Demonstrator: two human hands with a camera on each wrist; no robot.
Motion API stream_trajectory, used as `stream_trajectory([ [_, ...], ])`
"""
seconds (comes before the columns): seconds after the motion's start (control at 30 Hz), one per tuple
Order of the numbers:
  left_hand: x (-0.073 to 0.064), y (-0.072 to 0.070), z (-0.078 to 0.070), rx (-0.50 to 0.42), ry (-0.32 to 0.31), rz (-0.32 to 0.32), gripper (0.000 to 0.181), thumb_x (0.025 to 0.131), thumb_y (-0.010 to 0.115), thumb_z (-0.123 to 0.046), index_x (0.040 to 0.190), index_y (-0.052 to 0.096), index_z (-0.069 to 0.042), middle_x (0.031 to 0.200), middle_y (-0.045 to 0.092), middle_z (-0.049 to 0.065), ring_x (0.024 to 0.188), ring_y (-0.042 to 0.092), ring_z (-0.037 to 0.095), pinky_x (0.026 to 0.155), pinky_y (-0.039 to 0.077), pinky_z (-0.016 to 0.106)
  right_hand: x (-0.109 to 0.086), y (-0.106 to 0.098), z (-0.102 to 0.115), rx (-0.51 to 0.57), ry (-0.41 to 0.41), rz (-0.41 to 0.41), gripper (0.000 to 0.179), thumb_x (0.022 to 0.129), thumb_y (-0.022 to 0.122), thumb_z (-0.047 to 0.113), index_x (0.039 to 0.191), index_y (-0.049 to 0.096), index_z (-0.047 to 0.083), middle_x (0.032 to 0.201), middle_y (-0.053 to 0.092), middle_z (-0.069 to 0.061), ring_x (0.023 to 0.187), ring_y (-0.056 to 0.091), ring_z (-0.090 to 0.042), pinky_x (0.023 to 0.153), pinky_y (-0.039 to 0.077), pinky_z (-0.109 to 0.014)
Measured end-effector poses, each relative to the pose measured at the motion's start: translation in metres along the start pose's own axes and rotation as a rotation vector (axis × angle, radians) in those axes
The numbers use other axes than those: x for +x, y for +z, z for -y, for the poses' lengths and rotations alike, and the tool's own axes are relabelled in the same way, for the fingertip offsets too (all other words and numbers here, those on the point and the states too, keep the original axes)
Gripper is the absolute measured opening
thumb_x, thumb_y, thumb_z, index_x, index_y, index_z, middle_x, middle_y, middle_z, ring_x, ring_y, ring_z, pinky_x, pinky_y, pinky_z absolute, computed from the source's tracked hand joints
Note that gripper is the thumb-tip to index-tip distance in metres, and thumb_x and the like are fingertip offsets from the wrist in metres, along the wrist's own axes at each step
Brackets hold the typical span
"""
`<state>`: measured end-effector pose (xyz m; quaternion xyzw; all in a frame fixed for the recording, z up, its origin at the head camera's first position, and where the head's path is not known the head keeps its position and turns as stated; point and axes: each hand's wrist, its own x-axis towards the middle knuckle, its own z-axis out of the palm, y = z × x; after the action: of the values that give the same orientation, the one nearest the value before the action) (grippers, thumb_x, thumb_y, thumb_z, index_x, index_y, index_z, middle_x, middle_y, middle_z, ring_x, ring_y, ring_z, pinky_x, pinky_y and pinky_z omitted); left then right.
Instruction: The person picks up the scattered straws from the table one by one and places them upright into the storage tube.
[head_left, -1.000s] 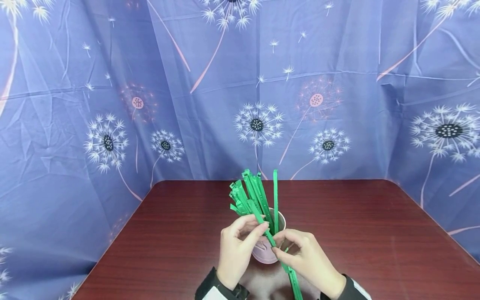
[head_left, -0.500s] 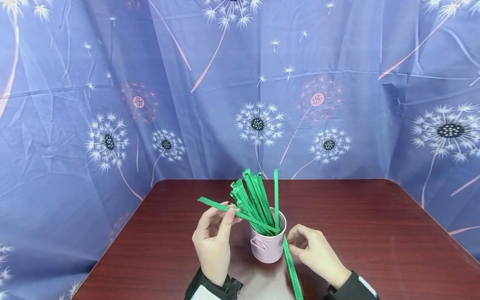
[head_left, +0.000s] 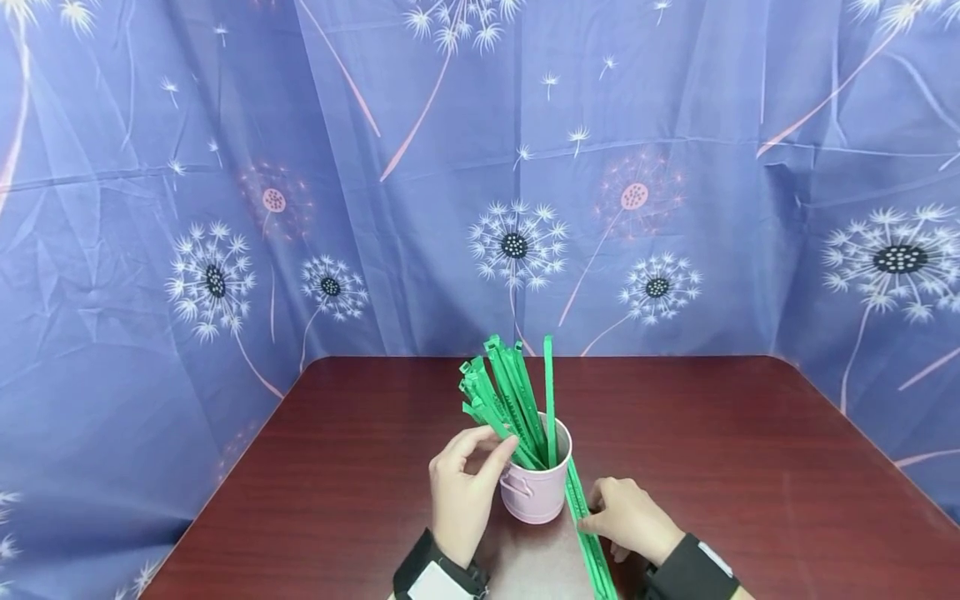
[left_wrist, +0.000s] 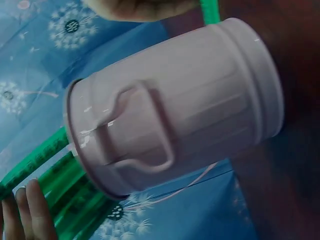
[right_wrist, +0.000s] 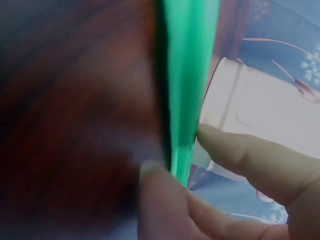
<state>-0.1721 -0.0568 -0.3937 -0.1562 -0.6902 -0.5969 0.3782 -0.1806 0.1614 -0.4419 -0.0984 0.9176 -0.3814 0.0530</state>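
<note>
A small pink bucket (head_left: 534,496) stands on the table, with several green cable ties (head_left: 510,400) leaning out of it, their square heads up. My left hand (head_left: 467,492) is at the bucket's left rim, where thumb and fingers pinch one green cable tie that slants into the bucket. In the left wrist view its fingertips (left_wrist: 37,215) lie against the green strips above the rim. To the right of the bucket, a bundle of green cable ties (head_left: 585,533) lies on the table. My right hand (head_left: 630,518) pinches at this bundle; in the right wrist view, thumb and finger flank the strips (right_wrist: 187,100).
The dark red wooden table (head_left: 360,467) extends on both sides of the bucket. A blue cloth with dandelion prints (head_left: 420,275) hangs behind and at the sides. One cable tie (head_left: 550,392) stands upright apart at the bucket's right side.
My left hand swung left with a cable tie, then came back right to the bucket, the tie now steeper. My right hand left that tie and moved down to the bundle on the table.
</note>
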Motion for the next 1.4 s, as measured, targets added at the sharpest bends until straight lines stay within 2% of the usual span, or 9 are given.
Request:
stream_trajectory([
  [0.2, -0.003, 0.002, 0.011, 0.154, 0.003, 0.045, 0.015, 0.082, 0.079, -0.028, 0.082, 0.078, -0.013, 0.068, 0.069, -0.01, 0.064, 0.06, 0.002, 0.057, 0.055, 0.031, 0.0, -0.004, -0.003, 0.022, 0.035, 0.053, 0.016, 0.074, 0.074, 0.008, 0.077, 0.059, 0.002, 0.058, 0.057, -0.007, 0.035, 0.056, -0.014, 0.036, 0.053, -0.034],
  [0.4, -0.005, 0.002, 0.018, 0.184, -0.044, 0.098, 0.015, 0.081, 0.08, -0.026, 0.078, 0.077, -0.012, 0.07, 0.071, -0.009, 0.062, 0.057, 0.0, 0.055, 0.053, 0.025, -0.003, -0.006, -0.007, 0.059, 0.043, 0.109, 0.018, 0.077, 0.073, 0.011, 0.075, 0.058, 0.003, 0.053, 0.058, -0.007, 0.035, 0.056, -0.015, 0.036, 0.054, -0.035],
  [0.53, -0.005, 0.001, 0.019, 0.175, -0.095, 0.114, 0.016, 0.08, 0.081, -0.026, 0.079, 0.076, -0.01, 0.071, 0.072, -0.007, 0.062, 0.059, 0.0, 0.052, 0.055, 0.023, -0.005, -0.007, -0.007, 0.09, 0.072, 0.101, 0.015, 0.079, 0.071, 0.01, 0.078, 0.059, 0.002, 0.053, 0.057, -0.009, 0.035, 0.056, -0.016, 0.036, 0.054, -0.036],
  [0.63, -0.005, 0.0, 0.016, 0.12, -0.193, 0.135, 0.022, 0.079, 0.081, -0.027, 0.085, 0.073, -0.007, 0.074, 0.073, -0.001, 0.062, 0.063, 0.003, 0.049, 0.058, 0.025, -0.007, -0.011, -0.005, 0.111, 0.082, 0.073, 0.013, 0.082, 0.069, 0.008, 0.084, 0.06, -0.001, 0.054, 0.057, -0.01, 0.035, 0.056, -0.017, 0.036, 0.054, -0.037],
  [0.77, -0.006, -0.004, 0.012, 0.091, -0.338, 0.187, 0.032, 0.078, 0.081, -0.033, 0.086, 0.066, -0.006, 0.072, 0.071, 0.002, 0.058, 0.066, 0.009, 0.044, 0.058, 0.027, -0.007, -0.018, 0.0, 0.134, 0.076, -0.026, 0.017, 0.085, 0.065, 0.006, 0.094, 0.062, -0.008, 0.057, 0.058, -0.009, 0.037, 0.057, -0.019, 0.037, 0.055, -0.036],
  [0.93, -0.006, -0.005, 0.011, 0.163, -0.348, 0.351, 0.04, 0.085, 0.072, -0.044, 0.07, 0.071, -0.007, 0.06, 0.069, -0.002, 0.044, 0.06, 0.006, 0.042, 0.053, 0.02, -0.007, -0.027, 0.017, 0.206, 0.054, -0.246, 0.025, 0.09, 0.067, 0.013, 0.107, 0.065, -0.006, 0.069, 0.062, -0.005, 0.048, 0.059, -0.02, 0.041, 0.056, -0.033],
  [1.07, -0.007, -0.002, 0.007, 0.112, -0.249, 0.466, 0.039, 0.091, 0.066, -0.042, 0.08, 0.08, -0.007, 0.07, 0.075, -0.001, 0.057, 0.065, 0.003, 0.054, 0.056, 0.019, -0.011, -0.027, 0.034, 0.285, -0.065, -0.387, 0.027, 0.091, 0.069, 0.021, 0.107, 0.067, 0.0, 0.074, 0.067, -0.002, 0.055, 0.062, -0.018, 0.047, 0.058, -0.033],
  [1.2, -0.009, 0.002, -0.002, -0.013, -0.192, 0.512, 0.037, 0.093, 0.066, -0.034, 0.104, 0.079, -0.001, 0.092, 0.079, 0.006, 0.079, 0.072, 0.009, 0.07, 0.06, 0.025, -0.017, -0.017, 0.046, 0.295, -0.289, -0.473, 0.016, 0.091, 0.07, 0.016, 0.102, 0.07, 0.005, 0.076, 0.069, 0.004, 0.055, 0.061, -0.009, 0.046, 0.057, -0.032],
  [1.4, -0.007, 0.007, -0.014, -0.117, -0.265, 0.488, 0.041, 0.091, 0.069, -0.033, 0.117, 0.075, -0.003, 0.102, 0.079, 0.008, 0.09, 0.072, 0.01, 0.076, 0.061, 0.029, -0.022, -0.006, 0.053, 0.171, -0.626, -0.455, 0.015, 0.088, 0.071, 0.007, 0.101, 0.072, 0.015, 0.079, 0.068, 0.012, 0.062, 0.058, -0.001, 0.049, 0.052, -0.021],
])
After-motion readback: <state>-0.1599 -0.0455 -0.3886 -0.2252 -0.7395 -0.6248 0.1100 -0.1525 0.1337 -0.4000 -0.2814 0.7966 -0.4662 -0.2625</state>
